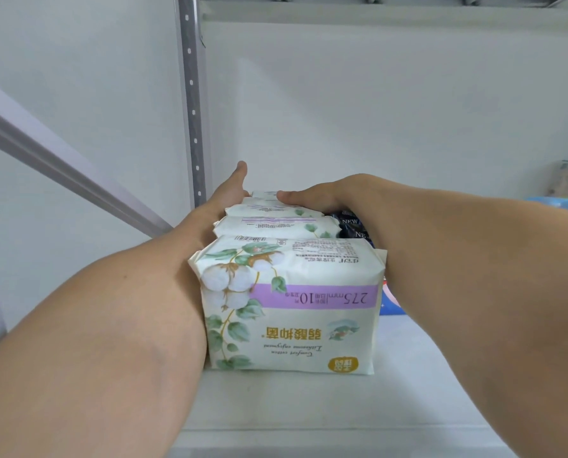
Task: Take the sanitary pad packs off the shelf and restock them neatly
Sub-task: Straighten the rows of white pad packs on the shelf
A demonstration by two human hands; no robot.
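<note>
A row of cream cotton-flower printed pad packs [291,305] stands upside down on the white shelf [309,401]. Left hand [226,193] presses the row's far left side flat-fingered; right hand [312,196] clasps its far end. Whether removing or restocking, I cannot tell.

Both forearms extended, left hand [225,193] flat, right hand [312,196] cupped

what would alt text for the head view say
Two bare forearms reach into a white shelf, the left hand and right hand bracketing a front-to-back row of cream sanitary pad packs with cotton-flower print, printed upside down. Dark packs sit just right of the row.
</note>
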